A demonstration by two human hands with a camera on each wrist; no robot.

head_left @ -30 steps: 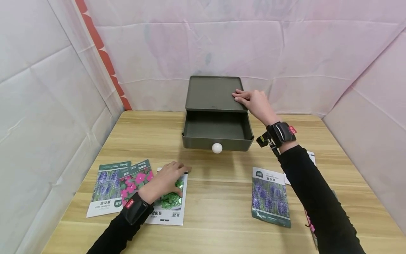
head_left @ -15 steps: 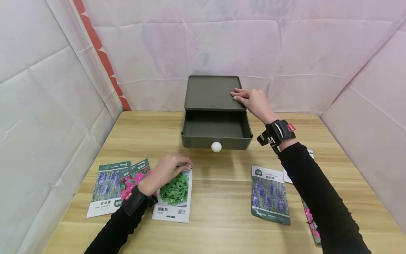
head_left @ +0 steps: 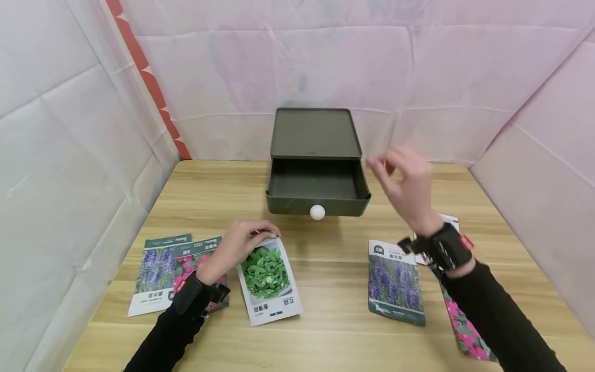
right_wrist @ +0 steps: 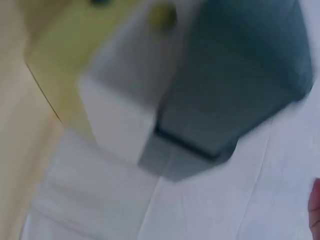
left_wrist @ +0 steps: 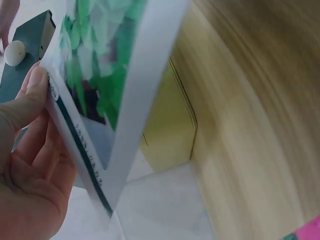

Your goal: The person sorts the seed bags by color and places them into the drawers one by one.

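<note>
My left hand (head_left: pixel 241 245) pinches the top edge of a seed packet with green leaves (head_left: pixel 268 279) and lifts that end off the wooden table (head_left: pixel 325 330); the left wrist view shows the thumb (left_wrist: pixel 30 95) on the tilted packet (left_wrist: pixel 107 65). My right hand (head_left: pixel 404 181) hangs blurred in the air to the right of the dark green drawer box (head_left: pixel 316 133), fingers loosely curled and holding nothing. The box's drawer (head_left: pixel 318 192) stands pulled out with a white knob (head_left: pixel 317 212) and looks empty.
A lavender packet (head_left: pixel 157 271) and a pink-flower packet (head_left: pixel 197 268) lie at the left. Another lavender packet (head_left: pixel 396 281), a white one (head_left: pixel 446 222) and a pink-flower packet (head_left: pixel 465 330) lie at the right under my right arm. Padded walls close in on three sides.
My right hand has come off the box lid and drawn back toward me in the air. My left hand has pinched the green-leaf packet, raised its top edge and turned it.
</note>
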